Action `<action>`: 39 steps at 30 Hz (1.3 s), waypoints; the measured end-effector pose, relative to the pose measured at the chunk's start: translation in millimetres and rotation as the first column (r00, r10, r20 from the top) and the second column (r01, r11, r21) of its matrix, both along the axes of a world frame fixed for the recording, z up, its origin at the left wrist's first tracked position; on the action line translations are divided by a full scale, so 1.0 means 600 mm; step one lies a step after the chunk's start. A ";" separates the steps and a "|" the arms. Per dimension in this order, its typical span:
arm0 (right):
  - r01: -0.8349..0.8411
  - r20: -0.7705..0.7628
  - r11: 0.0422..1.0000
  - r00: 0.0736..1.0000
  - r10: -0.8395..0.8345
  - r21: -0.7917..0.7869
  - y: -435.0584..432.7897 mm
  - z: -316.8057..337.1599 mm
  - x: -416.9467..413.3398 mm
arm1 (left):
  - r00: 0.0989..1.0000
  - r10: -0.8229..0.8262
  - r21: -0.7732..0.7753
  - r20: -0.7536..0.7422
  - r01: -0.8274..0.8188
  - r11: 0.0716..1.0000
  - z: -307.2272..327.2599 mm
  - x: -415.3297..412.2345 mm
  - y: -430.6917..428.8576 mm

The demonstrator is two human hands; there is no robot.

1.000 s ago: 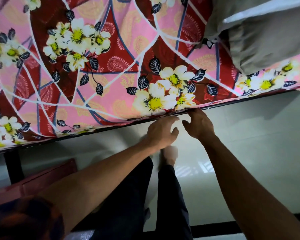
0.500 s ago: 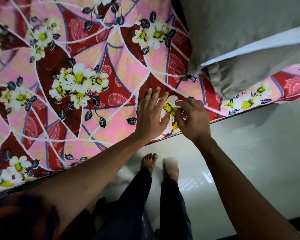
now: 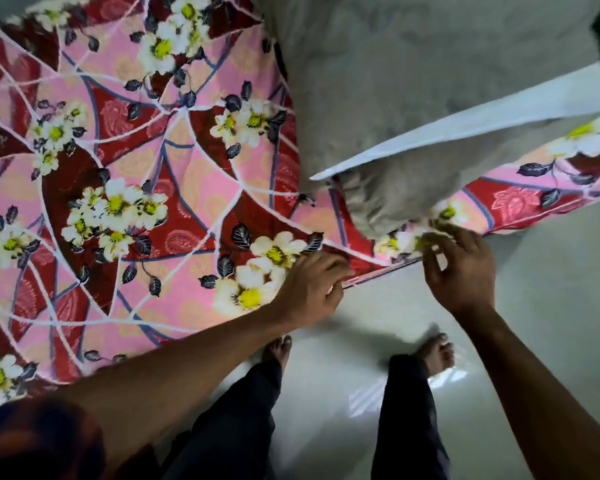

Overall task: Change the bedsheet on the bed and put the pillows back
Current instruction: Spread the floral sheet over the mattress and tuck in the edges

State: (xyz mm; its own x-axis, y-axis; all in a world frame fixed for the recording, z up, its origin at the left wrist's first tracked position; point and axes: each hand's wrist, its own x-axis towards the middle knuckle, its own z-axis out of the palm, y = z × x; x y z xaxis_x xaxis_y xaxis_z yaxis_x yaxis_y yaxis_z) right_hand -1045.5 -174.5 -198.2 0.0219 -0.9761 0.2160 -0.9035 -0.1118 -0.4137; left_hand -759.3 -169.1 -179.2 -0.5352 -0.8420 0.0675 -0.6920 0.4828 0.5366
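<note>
A pink and red bedsheet (image 3: 160,188) printed with white flowers covers the bed across the left and middle of the head view. Two grey pillows (image 3: 388,84) lie stacked at the upper right, with a white cloth edge between them. My left hand (image 3: 309,289) lies at the near edge of the sheet with its fingers curled over the hem. A little to the right, my right hand (image 3: 461,268) pinches the sheet's edge just below the lower pillow's corner.
The pale tiled floor (image 3: 551,306) spreads to the right and below the bed edge. My legs in dark trousers and bare feet (image 3: 433,355) stand close against the bed. A dark object shows at the top right corner.
Both hands slid right along the bed edge and moved apart. The left hand went from lying flat on the sheet to curling over the hem. My feet stepped apart to the right.
</note>
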 end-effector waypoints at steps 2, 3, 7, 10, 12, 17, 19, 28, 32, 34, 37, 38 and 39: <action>-0.043 -0.013 0.999 0.999 0.043 -0.016 -0.044 0.005 -0.051 | 0.999 0.008 -0.006 -0.046 -0.008 1.000 0.009 -0.067 -0.023; -0.058 -0.021 0.998 0.998 0.058 -0.002 -0.065 0.003 -0.076 | 0.998 0.007 -0.003 -0.061 -0.007 1.000 0.013 -0.108 -0.034; -0.027 -0.069 0.995 0.997 0.034 0.099 -0.101 -0.034 -0.210 | 0.997 0.008 0.001 -0.075 -0.008 1.000 0.034 -0.287 -0.079; 0.062 -0.036 0.986 0.998 -0.057 0.153 -0.097 -0.039 -0.318 | 1.000 0.001 0.040 -0.022 -0.001 0.999 0.039 -0.402 -0.115; 0.130 0.009 0.975 0.991 -0.134 0.180 -0.098 -0.033 -0.383 | 1.000 0.004 0.056 -0.006 -0.004 0.998 0.036 -0.469 -0.139; 0.096 0.129 0.987 0.985 -0.112 0.130 -0.138 0.003 -0.488 | 0.998 0.066 0.073 -0.017 -0.065 0.995 0.029 -0.599 -0.192; 0.014 0.139 0.997 0.990 -0.025 0.079 -0.169 0.012 -0.521 | 0.996 0.084 0.085 -0.025 -0.081 0.993 0.034 -0.650 -0.213; -0.261 0.222 0.872 0.958 0.181 0.414 -0.276 -0.007 -0.625 | 0.936 0.345 0.135 -0.075 -0.333 0.933 0.024 -0.803 -0.374; -0.283 0.256 0.881 0.947 0.195 0.378 -0.334 -0.004 -0.655 | 0.850 0.526 0.103 0.011 -0.524 0.845 0.008 -0.840 -0.484; -0.321 0.272 0.871 0.935 0.229 0.371 -0.380 -0.005 -0.661 | 0.762 0.647 0.076 -0.021 -0.644 0.761 0.002 -0.847 -0.531; -0.374 0.363 0.846 0.902 0.235 0.381 -0.466 0.010 -0.661 | 0.669 0.743 0.057 0.016 -0.743 0.667 -0.002 -0.843 -0.607; -0.394 0.398 0.825 0.888 0.229 0.404 -0.500 0.016 -0.658 | 0.632 0.772 0.055 0.066 -0.775 0.630 -0.003 -0.838 -0.629; -0.404 0.430 0.813 0.877 0.214 0.418 -0.522 0.019 -0.653 | 0.610 0.782 0.034 0.130 -0.791 0.611 -0.005 -0.834 -0.641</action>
State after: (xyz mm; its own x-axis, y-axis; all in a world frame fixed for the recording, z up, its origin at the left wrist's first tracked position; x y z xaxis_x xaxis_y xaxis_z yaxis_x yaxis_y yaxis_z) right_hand -1437.4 -487.7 -187.0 0.3576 -0.9061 -0.2263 -0.6393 -0.0608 -0.7666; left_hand -1259.6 -553.9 -182.1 0.3362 -0.9413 -0.0311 -0.8321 -0.3123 0.4584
